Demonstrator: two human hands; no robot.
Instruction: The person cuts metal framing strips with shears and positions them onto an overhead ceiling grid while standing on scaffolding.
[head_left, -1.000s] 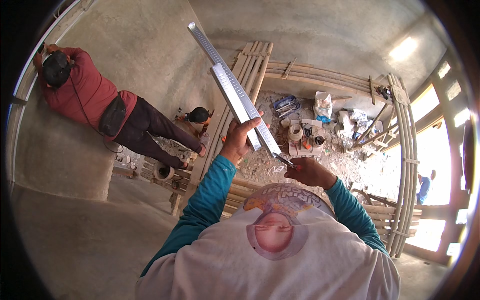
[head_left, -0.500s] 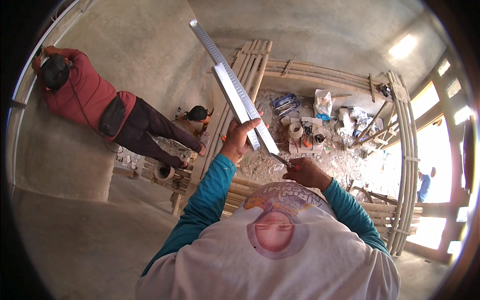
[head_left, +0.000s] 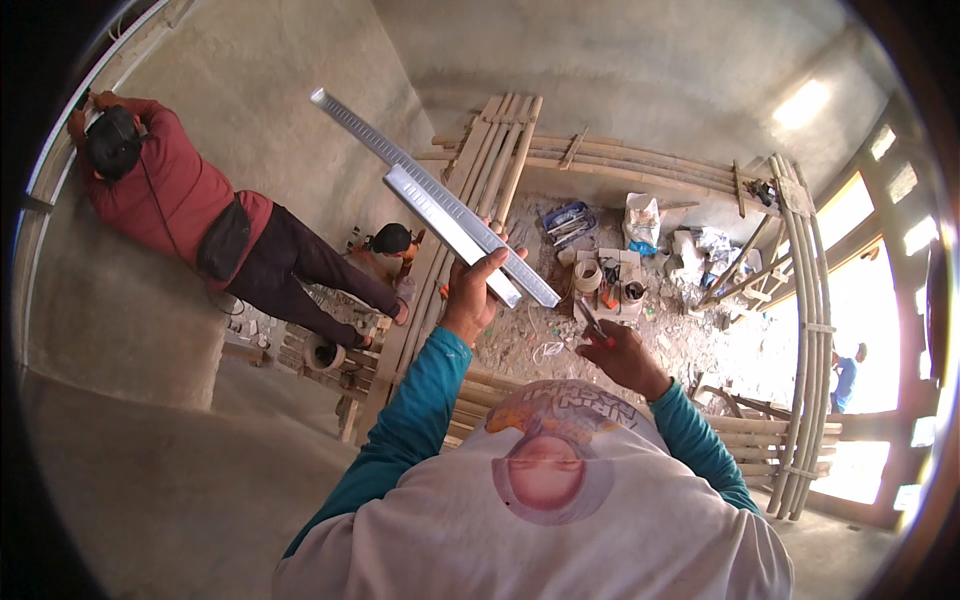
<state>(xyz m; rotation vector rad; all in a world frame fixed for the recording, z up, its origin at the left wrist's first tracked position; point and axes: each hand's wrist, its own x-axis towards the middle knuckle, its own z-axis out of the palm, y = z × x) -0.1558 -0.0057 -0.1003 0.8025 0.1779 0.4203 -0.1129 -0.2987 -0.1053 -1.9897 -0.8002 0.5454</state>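
Note:
My left hand [head_left: 477,292] is closed round two silver metal profiles, a longer slotted strip [head_left: 360,130] and a shorter channel [head_left: 436,215] lying along it, angled up toward the upper left. Lower right of the profiles' near ends, my right hand [head_left: 618,352] grips red-handled metal snips [head_left: 592,325], their blades pointing up and apart from the metal.
A worker in red [head_left: 180,190] stands on bamboo scaffolding [head_left: 420,350] at left, another person [head_left: 390,240] is below, one in blue [head_left: 847,375] outside at right. Below me lie rubble, a blue tray [head_left: 570,215], buckets [head_left: 588,275] and sacks [head_left: 641,215]. More bamboo platforms [head_left: 810,350] frame the area.
The metal profiles have tilted, their far ends swinging left and down. My right hand has pulled the snips away from the strip's near end, slightly down and right.

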